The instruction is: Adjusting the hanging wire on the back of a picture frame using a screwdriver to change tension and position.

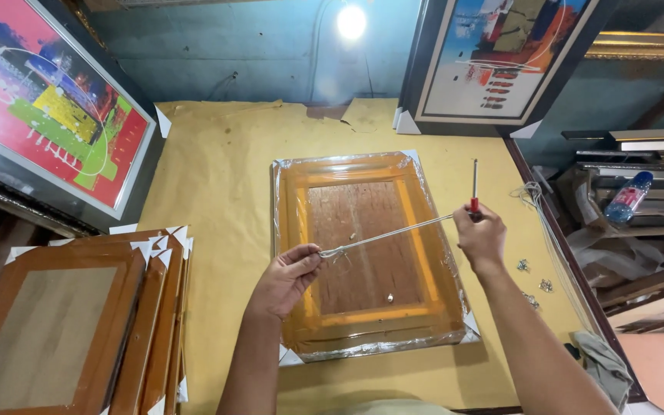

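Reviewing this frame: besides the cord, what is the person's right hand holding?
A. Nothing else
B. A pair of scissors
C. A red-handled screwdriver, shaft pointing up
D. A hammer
C: the right hand grips a screwdriver with a red handle, its metal shaft upright, while the cord stretches across to the left hand above the wrapped frame.

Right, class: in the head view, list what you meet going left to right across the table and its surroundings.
Red abstract painting → stack of wooden frames → left hand → wrapped frame → right hand → plastic bottle.
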